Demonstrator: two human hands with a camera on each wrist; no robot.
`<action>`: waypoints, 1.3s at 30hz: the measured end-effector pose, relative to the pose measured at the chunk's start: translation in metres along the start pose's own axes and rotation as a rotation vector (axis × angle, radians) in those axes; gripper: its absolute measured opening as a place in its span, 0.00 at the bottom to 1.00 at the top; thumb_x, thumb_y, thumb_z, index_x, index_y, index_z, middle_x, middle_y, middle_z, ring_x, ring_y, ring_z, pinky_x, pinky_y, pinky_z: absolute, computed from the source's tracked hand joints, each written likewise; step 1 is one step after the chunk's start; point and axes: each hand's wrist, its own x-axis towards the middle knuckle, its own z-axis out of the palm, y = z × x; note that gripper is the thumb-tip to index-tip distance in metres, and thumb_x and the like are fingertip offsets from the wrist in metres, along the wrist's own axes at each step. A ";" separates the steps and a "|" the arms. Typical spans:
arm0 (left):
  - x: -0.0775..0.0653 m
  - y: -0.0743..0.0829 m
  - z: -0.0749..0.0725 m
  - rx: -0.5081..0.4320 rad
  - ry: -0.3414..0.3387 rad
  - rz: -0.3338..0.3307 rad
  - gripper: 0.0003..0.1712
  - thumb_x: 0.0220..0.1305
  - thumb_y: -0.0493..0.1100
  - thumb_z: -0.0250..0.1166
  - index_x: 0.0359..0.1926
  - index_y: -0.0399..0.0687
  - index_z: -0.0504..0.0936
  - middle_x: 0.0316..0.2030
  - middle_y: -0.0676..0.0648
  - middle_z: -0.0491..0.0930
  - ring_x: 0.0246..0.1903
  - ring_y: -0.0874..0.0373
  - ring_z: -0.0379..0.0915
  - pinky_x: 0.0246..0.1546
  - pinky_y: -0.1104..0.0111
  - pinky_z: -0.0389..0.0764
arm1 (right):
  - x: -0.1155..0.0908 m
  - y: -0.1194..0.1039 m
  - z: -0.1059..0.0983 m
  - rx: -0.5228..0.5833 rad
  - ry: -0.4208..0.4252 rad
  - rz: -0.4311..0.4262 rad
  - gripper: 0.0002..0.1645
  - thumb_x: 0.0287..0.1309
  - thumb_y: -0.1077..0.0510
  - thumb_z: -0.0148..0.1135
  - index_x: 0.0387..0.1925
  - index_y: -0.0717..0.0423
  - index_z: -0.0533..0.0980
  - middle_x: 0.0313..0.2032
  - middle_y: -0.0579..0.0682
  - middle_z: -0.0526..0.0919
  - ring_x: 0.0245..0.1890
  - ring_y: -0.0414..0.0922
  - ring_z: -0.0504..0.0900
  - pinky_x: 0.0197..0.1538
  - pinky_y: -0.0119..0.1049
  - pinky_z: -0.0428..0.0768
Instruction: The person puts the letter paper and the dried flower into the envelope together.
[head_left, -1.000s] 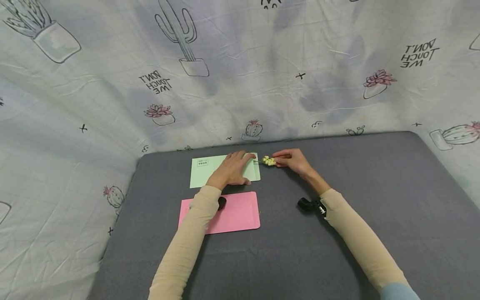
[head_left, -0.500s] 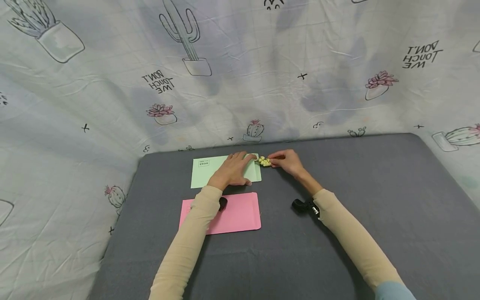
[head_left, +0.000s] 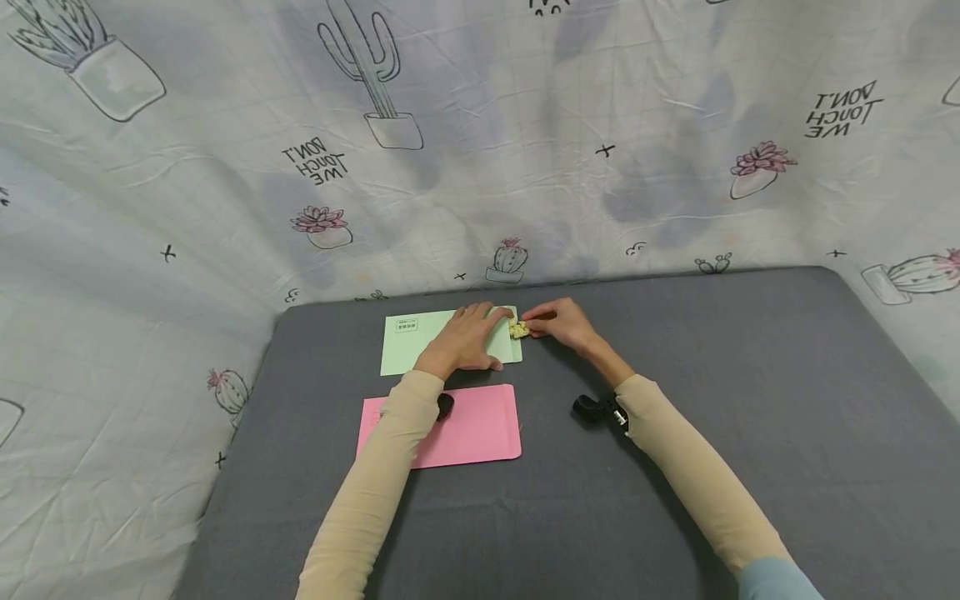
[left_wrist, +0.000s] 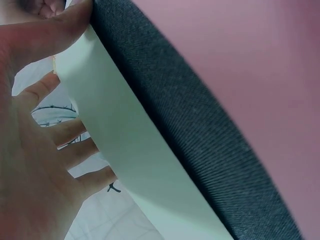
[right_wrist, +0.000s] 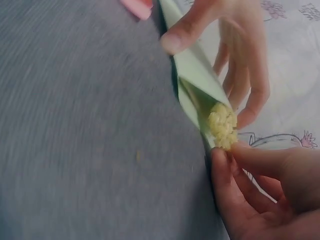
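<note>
A pale green envelope (head_left: 408, 346) lies at the back of the table, its right end gaping in the right wrist view. Across it rests my left hand (head_left: 465, 337), fingers spread, the thumb at the near edge and the index finger by the mouth. My right hand (head_left: 564, 323) pinches a small sprig of yellow flowers (right_wrist: 222, 125) between thumb and fingers. The flower heads sit at the envelope's mouth, partly within it; whatever stem lies inside is hidden.
In front of the green envelope lies a pink envelope (head_left: 476, 425), partly under my left forearm. Black wrist cameras hang beneath both wrists. A printed cactus cloth (head_left: 480, 167) hangs behind the grey table (head_left: 712, 400).
My right hand has moved left, bringing the yellow flowers from beside the green envelope up to and into its mouth. The left hand has stayed in place.
</note>
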 end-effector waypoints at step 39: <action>0.014 -0.016 -0.004 0.035 -0.008 0.022 0.50 0.52 0.58 0.74 0.73 0.58 0.60 0.70 0.40 0.59 0.70 0.43 0.55 0.70 0.49 0.54 | 0.006 -0.014 0.013 0.417 -0.109 0.190 0.29 0.74 0.61 0.48 0.71 0.67 0.58 0.62 0.68 0.71 0.58 0.53 0.78 0.58 0.40 0.77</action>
